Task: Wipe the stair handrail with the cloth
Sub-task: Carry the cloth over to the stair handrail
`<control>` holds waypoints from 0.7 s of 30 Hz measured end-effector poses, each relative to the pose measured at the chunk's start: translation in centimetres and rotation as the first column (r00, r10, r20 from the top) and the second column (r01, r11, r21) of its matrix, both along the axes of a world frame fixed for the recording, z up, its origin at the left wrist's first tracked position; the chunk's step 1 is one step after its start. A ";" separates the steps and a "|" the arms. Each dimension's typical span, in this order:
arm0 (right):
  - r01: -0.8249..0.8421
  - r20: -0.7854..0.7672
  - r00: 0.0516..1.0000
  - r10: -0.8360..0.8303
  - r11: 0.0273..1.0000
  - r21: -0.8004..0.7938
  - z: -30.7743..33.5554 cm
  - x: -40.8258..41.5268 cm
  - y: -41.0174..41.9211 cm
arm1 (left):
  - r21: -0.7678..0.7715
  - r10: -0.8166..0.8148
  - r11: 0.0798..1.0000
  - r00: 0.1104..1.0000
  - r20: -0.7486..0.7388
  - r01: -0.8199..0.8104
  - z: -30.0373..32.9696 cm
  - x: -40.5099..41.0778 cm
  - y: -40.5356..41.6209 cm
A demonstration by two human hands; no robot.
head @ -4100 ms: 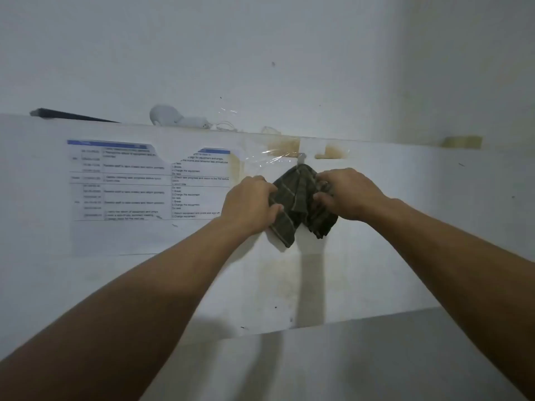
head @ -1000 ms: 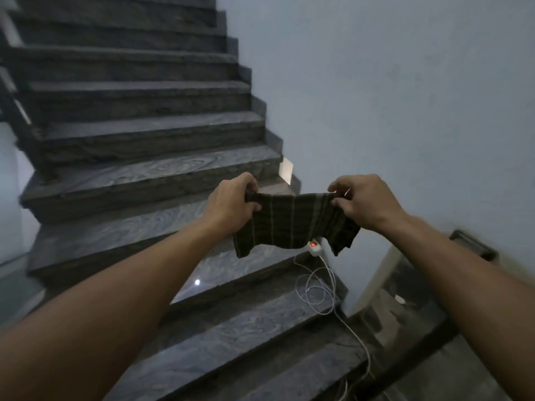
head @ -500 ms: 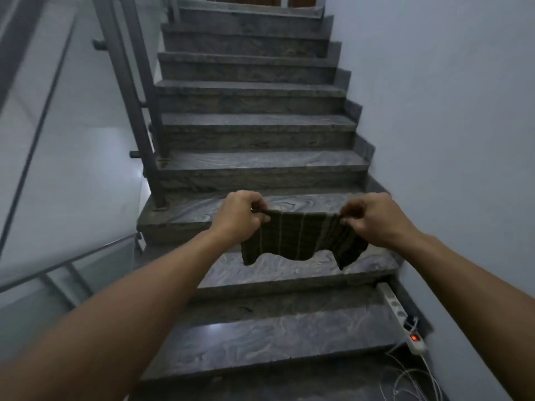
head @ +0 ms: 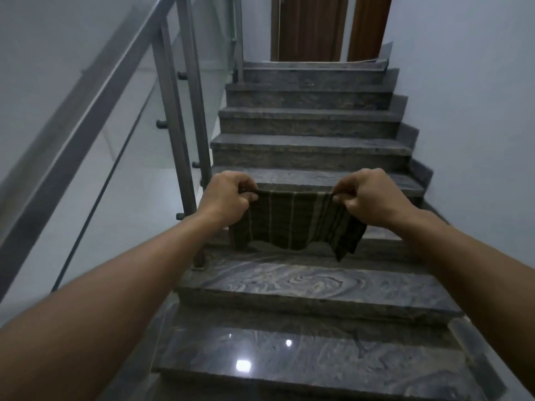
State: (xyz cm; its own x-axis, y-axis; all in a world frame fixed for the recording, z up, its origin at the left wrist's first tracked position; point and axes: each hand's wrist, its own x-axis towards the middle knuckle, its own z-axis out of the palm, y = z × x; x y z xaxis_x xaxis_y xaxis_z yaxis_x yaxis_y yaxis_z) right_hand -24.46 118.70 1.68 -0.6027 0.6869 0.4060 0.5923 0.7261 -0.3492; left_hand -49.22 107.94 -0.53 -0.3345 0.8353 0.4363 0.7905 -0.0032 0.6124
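Observation:
A dark cloth [head: 292,221] with pale stripes hangs stretched between my two hands in front of me, above the steps. My left hand [head: 225,198] pinches its upper left corner and my right hand [head: 367,198] pinches its upper right corner. The steel stair handrail [head: 86,111] runs diagonally up along the left side, from the lower left toward the top. It is to the left of my left hand and apart from the cloth.
Grey stone steps [head: 307,282] climb ahead to a landing with brown wooden doors [head: 312,27]. Steel posts [head: 173,125] and a glass panel [head: 124,175] carry the rail on the left. A plain white wall [head: 477,111] closes the right side.
The view has swung from a wall with a paper sheet to the staircase and then leftward, bringing the handrail into sight. Both hands have spread the bunched cloth out flat between them.

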 end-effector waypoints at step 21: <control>0.046 -0.142 0.990 -0.005 0.957 0.286 22.8 -22.8 15.2 | 0.214 0.403 0.903 0.908 -0.113 -0.374 24.4 -16.4 11.8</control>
State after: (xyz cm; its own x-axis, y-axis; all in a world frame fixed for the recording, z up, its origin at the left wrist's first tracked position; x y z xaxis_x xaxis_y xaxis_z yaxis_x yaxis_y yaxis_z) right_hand -47.26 133.93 24.46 -0.5107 0.5427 0.6668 0.5725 0.7933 -0.2072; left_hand -65.61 119.70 23.90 -0.5340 0.5529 0.6396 0.8345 0.2229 0.5039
